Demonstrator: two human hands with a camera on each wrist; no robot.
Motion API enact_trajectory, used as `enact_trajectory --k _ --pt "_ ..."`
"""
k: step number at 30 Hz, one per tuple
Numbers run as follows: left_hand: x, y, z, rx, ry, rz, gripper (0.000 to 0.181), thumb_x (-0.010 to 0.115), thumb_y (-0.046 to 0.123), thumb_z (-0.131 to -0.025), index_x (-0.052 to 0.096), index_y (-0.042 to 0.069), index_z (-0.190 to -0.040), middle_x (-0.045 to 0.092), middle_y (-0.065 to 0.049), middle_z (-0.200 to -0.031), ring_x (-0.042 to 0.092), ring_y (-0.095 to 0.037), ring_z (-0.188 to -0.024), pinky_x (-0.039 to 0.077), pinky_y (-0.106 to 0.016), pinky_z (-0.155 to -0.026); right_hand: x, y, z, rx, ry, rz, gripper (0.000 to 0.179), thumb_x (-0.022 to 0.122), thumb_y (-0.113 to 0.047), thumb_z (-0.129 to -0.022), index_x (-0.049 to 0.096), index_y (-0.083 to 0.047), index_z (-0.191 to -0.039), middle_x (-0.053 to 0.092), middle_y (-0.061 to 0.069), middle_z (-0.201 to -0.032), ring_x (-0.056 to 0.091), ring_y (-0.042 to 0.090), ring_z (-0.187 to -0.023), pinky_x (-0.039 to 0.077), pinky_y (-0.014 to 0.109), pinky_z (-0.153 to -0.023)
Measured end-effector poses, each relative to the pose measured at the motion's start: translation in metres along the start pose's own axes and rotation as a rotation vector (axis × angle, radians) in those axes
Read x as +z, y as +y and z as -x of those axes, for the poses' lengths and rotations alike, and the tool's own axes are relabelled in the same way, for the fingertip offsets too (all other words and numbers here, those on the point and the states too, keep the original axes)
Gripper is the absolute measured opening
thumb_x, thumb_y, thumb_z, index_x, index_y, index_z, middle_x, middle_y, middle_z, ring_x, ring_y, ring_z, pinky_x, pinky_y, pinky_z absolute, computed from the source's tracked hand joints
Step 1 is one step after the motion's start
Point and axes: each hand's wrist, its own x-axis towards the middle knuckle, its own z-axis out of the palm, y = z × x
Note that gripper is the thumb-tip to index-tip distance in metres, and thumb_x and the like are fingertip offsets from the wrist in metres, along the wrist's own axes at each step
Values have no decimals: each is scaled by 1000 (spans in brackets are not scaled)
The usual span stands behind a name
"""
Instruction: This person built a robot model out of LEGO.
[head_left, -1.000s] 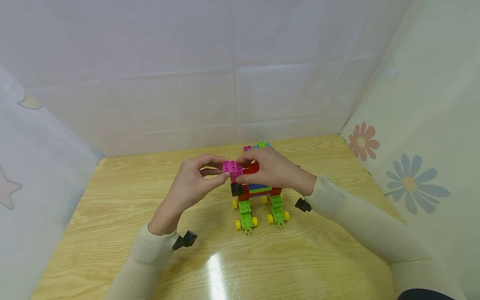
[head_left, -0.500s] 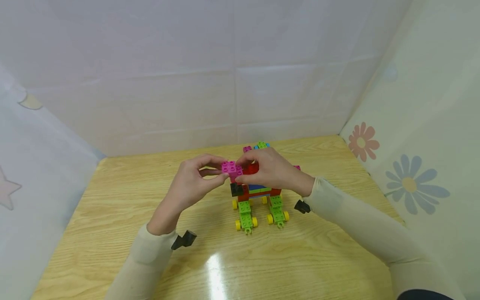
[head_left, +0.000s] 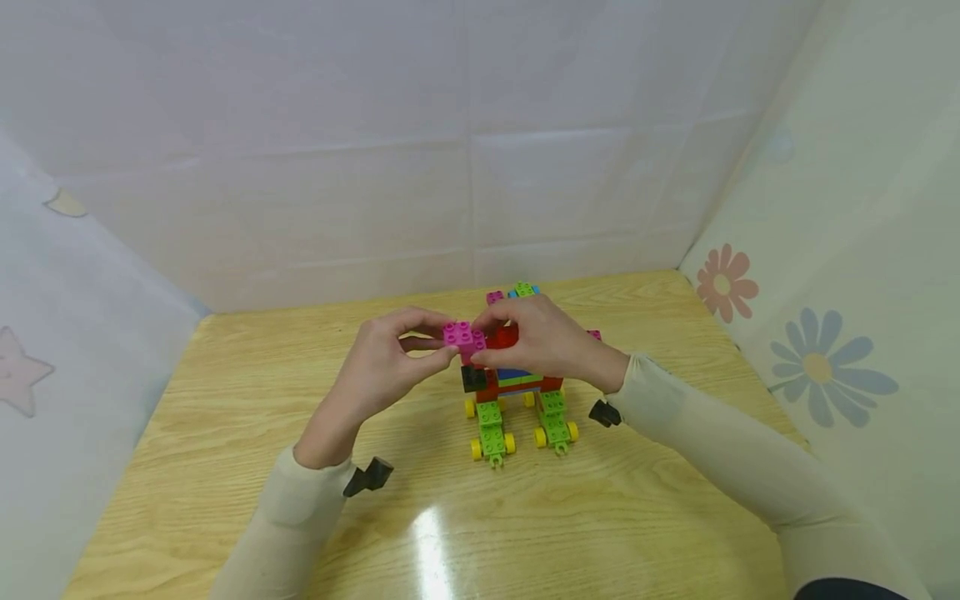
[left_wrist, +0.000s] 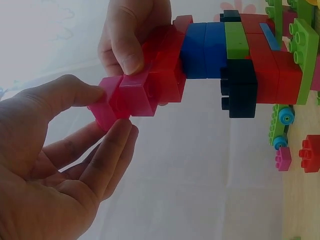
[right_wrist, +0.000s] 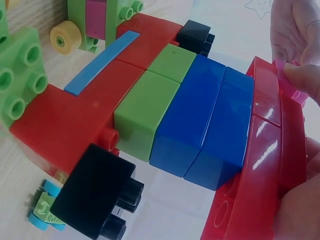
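A toy brick model stands on green wheeled bases (head_left: 491, 427) with yellow wheels. Its body stacks red, green and blue bricks (right_wrist: 187, 117), and black bricks (left_wrist: 242, 89) stick out at the sides. At the top, my left hand (head_left: 382, 362) pinches a pink brick (left_wrist: 106, 100) between thumb and fingertips. That brick sits against another pink brick (left_wrist: 140, 95), joined to the red top layer (right_wrist: 255, 165). My right hand (head_left: 543, 337) grips this upper part from the other side, its thumb on the edge of the second pink brick. The right fingers are partly hidden behind the bricks.
Behind the model on the wooden table (head_left: 247, 400) lie a small pink brick (head_left: 494, 297) and a green piece with blue wheels (head_left: 523, 289). A loose red brick (left_wrist: 311, 153) also shows in the left wrist view. Cloth walls (head_left: 337, 208) border the table.
Both hands keep their hold on the upper bricks and have shifted only very slightly left since the first frame. The model's wheeled bases stay in place.
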Motion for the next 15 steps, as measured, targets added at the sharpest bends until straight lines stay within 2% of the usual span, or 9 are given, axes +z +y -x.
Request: enact_trajectory --k 7,15 --pt "-2 3 -2 22 -20 -63 31 82 4 -97 80 5 -128 79 -14 -129 85 -32 -109 70 -33 -91 1 1 0 -8 1 0 39 90 -34 -97 81 -13 -128 84 -3 -118 75 12 -102 65 35 -91" --pt "-5 7 -2 37 -44 -94 30 82 6 -97 81 6 -127 80 -11 -129 84 -30 -110 70 -36 -94 0 0 0 -10 -3 5 39 90 -34 -98 81 -12 -129 84 -2 -119 75 12 -102 65 34 -91"
